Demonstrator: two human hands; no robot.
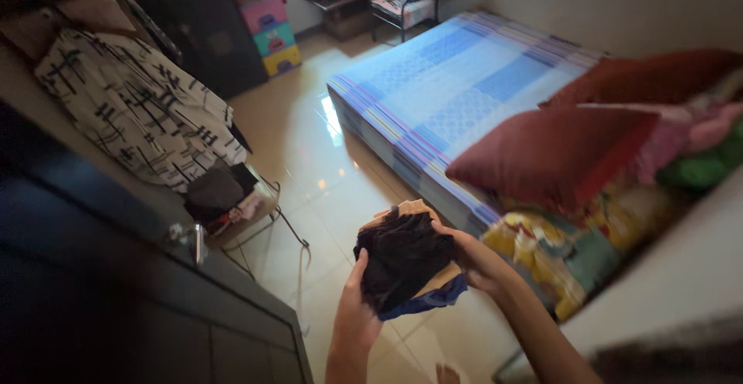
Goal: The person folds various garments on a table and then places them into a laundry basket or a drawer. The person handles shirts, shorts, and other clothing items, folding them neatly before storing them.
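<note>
Holding: both hands grip a small stack of folded clothes (406, 264) up in the air, over the floor (325, 190) beside the bed (457, 82).
Left hand: (357, 310) curled shut on the near edge of the stack, thumb up against the dark cloth on top.
Right hand: (476, 264) closed on the far side, fingers wrapped under and around it.
Stack: dark cloth on top, a tan piece in the middle, a blue piece at the bottom — the blue one hangs out a bit at the lower edge.
Nearby: red pillows (557, 152) lie on the bed; a patterned shirt (139, 109) hangs at the left.
Risk: the blue piece could slip out and drop to the floor, since it sticks out loose. The stack could also come unfolded if one hand lets go — the grip looks soft.
</note>
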